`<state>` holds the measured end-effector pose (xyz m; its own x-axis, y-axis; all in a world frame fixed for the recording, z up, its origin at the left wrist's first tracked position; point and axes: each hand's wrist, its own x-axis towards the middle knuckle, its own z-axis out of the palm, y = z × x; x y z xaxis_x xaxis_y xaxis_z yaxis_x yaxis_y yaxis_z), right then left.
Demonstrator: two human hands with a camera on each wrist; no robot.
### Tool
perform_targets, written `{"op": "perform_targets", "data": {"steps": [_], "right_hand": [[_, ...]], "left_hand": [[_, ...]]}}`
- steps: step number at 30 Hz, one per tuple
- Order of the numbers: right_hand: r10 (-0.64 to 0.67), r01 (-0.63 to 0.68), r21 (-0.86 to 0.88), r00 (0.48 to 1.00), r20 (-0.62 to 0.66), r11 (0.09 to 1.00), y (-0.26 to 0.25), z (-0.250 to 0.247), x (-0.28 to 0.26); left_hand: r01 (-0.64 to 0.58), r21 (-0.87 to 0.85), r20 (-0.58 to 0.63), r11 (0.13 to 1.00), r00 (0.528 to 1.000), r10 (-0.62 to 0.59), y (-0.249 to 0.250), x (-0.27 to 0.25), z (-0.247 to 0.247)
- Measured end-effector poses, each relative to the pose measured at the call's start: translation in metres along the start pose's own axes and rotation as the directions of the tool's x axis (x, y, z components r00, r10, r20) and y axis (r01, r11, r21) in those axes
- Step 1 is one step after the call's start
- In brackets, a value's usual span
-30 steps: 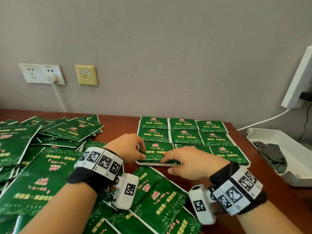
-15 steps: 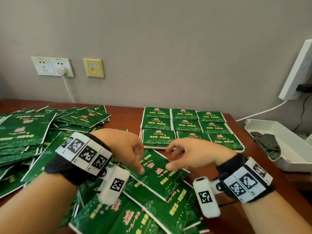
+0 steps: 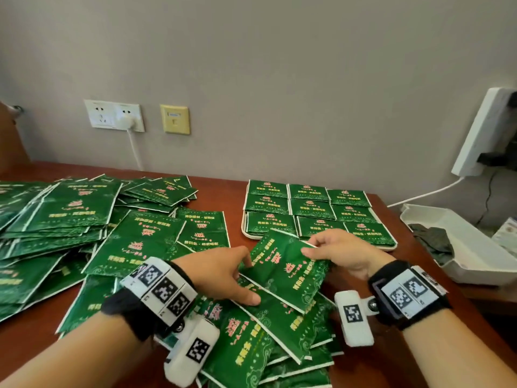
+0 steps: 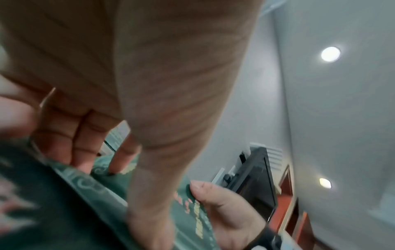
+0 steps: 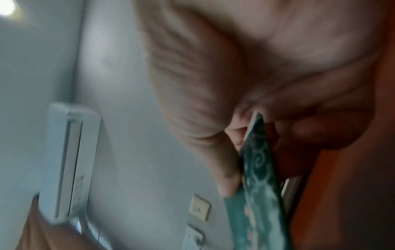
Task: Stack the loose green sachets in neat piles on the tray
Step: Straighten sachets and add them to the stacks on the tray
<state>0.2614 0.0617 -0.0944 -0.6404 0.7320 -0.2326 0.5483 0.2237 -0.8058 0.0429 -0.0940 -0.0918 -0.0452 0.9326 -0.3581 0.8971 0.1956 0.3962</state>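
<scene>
Both hands lift one green sachet (image 3: 282, 267) off the near heap, just in front of the white tray (image 3: 244, 229). My left hand (image 3: 249, 278) holds its left edge, fingers (image 4: 85, 143) behind it and thumb in front. My right hand (image 3: 309, 247) pinches its far right corner, as the right wrist view shows on the sachet (image 5: 258, 203). The tray holds three rows of three neat sachet piles (image 3: 313, 208).
A wide heap of loose sachets (image 3: 70, 219) covers the table's left half, and more lie under my hands (image 3: 251, 345). A white tray with a dark cloth (image 3: 461, 247) sits at the right edge. Wall sockets (image 3: 114, 117) and a cable are behind.
Both hands have drawn back from the front left pile on the tray to the near heap. They now hold one sachet raised between them.
</scene>
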Motion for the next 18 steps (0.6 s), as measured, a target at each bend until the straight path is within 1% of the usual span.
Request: {"op": "perform_targets", "data": {"steps": [2,3,4,5,6,7,8,9,11,12,13,15,18], "right_hand": [[-0.017,0.024,0.251,0.999,-0.030,0.968,0.007,-0.006,-0.007],[-0.030,0.044,0.382,0.999,-0.042,0.923,0.011,-0.008,-0.010],[-0.045,0.066,0.508,0.998,-0.053,0.859,0.016,-0.010,-0.012],[-0.061,0.086,0.625,0.996,-0.061,0.776,0.021,-0.012,-0.012],[-0.091,0.102,0.724,0.994,-0.055,0.682,0.027,-0.013,-0.013],[-0.129,0.112,0.786,0.991,-0.042,0.608,0.032,-0.014,-0.012],[-0.154,0.110,0.814,0.988,-0.026,0.570,0.036,-0.015,-0.010],[-0.172,0.116,0.817,0.985,-0.021,0.564,0.036,-0.014,-0.010],[-0.168,0.139,0.796,0.985,-0.048,0.589,0.034,-0.011,-0.009],[-0.151,0.151,0.783,0.986,-0.074,0.604,0.034,-0.010,-0.009],[-0.141,0.170,0.771,0.984,-0.105,0.614,0.034,-0.010,-0.008],[-0.159,0.250,0.742,0.968,-0.194,0.622,0.036,-0.011,-0.008],[-0.175,0.365,0.688,0.927,-0.332,0.628,0.034,-0.014,-0.011]], "left_hand": [[-0.002,-0.119,-0.004,0.993,1.000,0.001,0.000,0.004,0.002],[0.003,-0.178,0.001,0.984,1.000,-0.003,0.000,0.006,0.002],[0.012,-0.225,0.008,0.974,1.000,-0.010,-0.001,0.008,0.001],[0.025,-0.267,0.014,0.963,1.000,-0.022,-0.002,0.010,0.000],[0.037,-0.321,0.025,0.946,0.999,-0.031,-0.005,0.012,-0.001],[0.047,-0.395,0.045,0.917,0.998,-0.032,-0.008,0.015,-0.002],[0.050,-0.488,0.071,0.871,0.997,-0.018,-0.011,0.017,-0.003],[0.041,-0.585,0.086,0.810,0.996,0.012,-0.014,0.018,-0.003],[-0.010,-0.747,0.038,0.665,0.998,0.057,-0.022,0.023,-0.004],[-0.034,-0.809,-0.002,0.587,0.999,0.055,-0.026,0.025,-0.005],[-0.059,-0.849,-0.044,0.525,0.998,0.040,-0.029,0.027,-0.006],[-0.105,-0.912,-0.120,0.396,0.993,-0.014,-0.036,0.029,-0.011],[-0.182,-0.972,-0.194,0.146,0.978,-0.073,-0.046,0.022,-0.021]]}}
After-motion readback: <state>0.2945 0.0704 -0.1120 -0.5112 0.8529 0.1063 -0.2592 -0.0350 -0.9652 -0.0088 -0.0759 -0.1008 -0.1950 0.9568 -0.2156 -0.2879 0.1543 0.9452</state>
